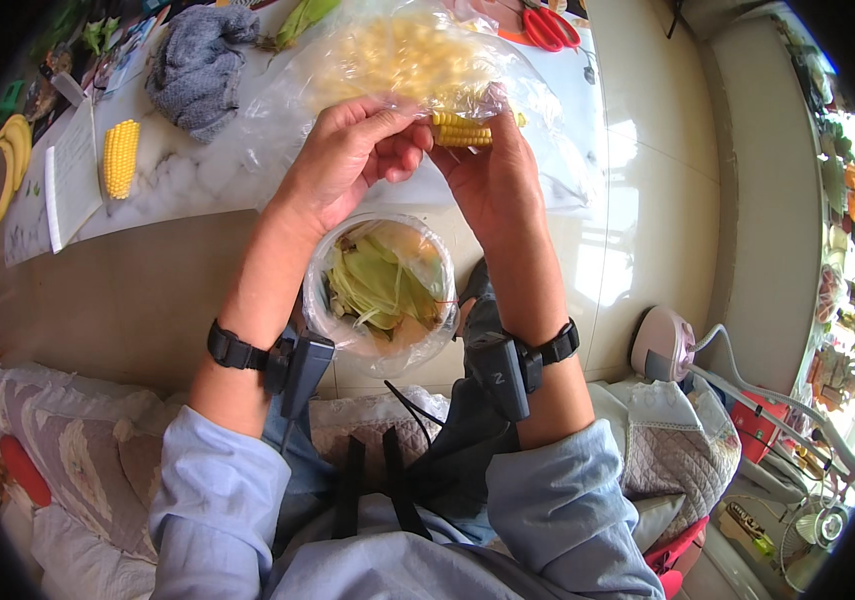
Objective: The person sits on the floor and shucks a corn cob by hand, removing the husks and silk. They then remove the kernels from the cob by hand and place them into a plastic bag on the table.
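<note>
My right hand (499,169) holds a piece of yellow corn (463,136) by its right part, beside the edge of a clear plastic bag. My left hand (356,154) is at the left end of that corn, its thumb and fingertips on or beside the bag's edge; its exact grip cannot be told. The clear plastic bag (270,112) lies on the marble-patterned table, with many yellow corn kernels (405,56) showing through it. A corn cob with yellow kernels (121,159) lies on the table at the left.
Below my hands stands a lined bin (315,300) with green corn husks (379,281). On the table (187,180) are a grey cloth (199,67), a notebook (73,176), bananas (13,161), a green husk (307,19) and red-handled scissors (550,28). A garment steamer (664,345) stands at the right.
</note>
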Tool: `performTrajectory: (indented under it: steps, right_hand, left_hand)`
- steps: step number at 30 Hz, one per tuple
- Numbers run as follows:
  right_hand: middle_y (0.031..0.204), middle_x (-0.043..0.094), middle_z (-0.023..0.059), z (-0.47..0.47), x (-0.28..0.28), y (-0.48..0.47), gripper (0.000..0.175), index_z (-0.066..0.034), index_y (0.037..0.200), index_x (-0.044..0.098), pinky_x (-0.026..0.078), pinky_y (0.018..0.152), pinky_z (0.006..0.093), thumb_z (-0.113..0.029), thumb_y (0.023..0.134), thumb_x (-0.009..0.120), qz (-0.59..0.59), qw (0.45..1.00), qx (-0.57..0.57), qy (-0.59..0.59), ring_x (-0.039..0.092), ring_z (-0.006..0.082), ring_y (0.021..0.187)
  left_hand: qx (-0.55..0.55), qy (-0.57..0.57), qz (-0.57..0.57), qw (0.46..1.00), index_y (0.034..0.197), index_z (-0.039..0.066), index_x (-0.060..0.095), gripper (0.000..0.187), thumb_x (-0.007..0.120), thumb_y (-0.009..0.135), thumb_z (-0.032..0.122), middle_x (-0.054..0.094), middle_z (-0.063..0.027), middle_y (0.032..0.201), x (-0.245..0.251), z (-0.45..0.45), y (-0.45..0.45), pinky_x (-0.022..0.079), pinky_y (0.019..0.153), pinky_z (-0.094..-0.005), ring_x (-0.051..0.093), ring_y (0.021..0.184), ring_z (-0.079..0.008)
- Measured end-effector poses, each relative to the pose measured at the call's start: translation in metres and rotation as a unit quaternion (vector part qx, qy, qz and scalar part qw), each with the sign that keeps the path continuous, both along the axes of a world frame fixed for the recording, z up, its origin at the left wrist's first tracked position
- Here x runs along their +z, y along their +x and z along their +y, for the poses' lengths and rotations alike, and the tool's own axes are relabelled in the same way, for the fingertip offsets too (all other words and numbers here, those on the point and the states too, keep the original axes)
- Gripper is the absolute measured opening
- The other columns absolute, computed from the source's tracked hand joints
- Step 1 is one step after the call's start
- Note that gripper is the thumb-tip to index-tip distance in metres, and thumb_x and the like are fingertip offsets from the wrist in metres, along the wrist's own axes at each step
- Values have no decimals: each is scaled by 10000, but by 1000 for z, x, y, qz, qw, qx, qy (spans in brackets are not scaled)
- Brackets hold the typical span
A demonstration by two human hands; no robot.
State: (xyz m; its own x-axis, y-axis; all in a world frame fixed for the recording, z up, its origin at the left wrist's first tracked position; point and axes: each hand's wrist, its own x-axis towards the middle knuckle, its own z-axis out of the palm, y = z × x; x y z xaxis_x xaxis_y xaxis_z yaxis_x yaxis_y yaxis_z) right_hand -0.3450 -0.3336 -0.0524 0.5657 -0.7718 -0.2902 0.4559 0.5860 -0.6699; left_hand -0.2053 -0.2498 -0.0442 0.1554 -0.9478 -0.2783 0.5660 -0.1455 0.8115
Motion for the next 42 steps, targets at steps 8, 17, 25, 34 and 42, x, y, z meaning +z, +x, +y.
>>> performTrajectory:
  steps: [8, 17, 25, 34, 42]
  right_hand:
    - [1206, 564, 112, 10, 1, 6, 456, -15, 1266, 444, 492, 963, 369, -368, 987, 514, -31, 999, 11, 4, 584, 220, 1078]
    - [1113, 610, 77, 28, 7, 3, 429, -7, 1173, 539, 494, 905, 353, -389, 980, 516, 54, 997, 51, 19, 594, 172, 1013]
    - [1119, 616, 132, 33, 7, 7, 384, 28, 1185, 526, 520, 904, 361, -306, 998, 511, 37, 999, 17, -32, 619, 218, 1022]
    - [1147, 605, 142, 37, 10, 7, 413, 45, 1209, 507, 514, 928, 364, -308, 993, 524, 43, 998, 7, -40, 614, 217, 1045]
    - [1175, 582, 146, 32, 13, 7, 425, 38, 1236, 449, 489, 966, 383, -269, 969, 574, 118, 989, -12, -93, 600, 215, 1075]
  left_hand:
    - [104, -9, -131, 986, 1099, 53, 554, 400, 561, 963, 429, 520, 29, 760, -8, -5, -18, 365, 542, -206, 468, 633, -70]
    - [146, -8, -272, 951, 883, 10, 534, 418, 533, 983, 416, 493, -23, 667, -13, -5, -13, 392, 535, -256, 445, 593, -91]
    - [164, -5, -220, 961, 879, 45, 523, 334, 546, 987, 361, 471, 13, 669, -9, -4, -19, 325, 462, -207, 405, 547, -42]
    - [205, -37, -295, 933, 996, -16, 543, 363, 459, 1026, 336, 554, -70, 804, -21, -5, -21, 438, 706, -298, 509, 769, -145]
    - [158, 58, -41, 985, 1000, 82, 539, 344, 478, 1001, 421, 485, 34, 694, -7, -2, -14, 290, 431, -192, 402, 518, -42]
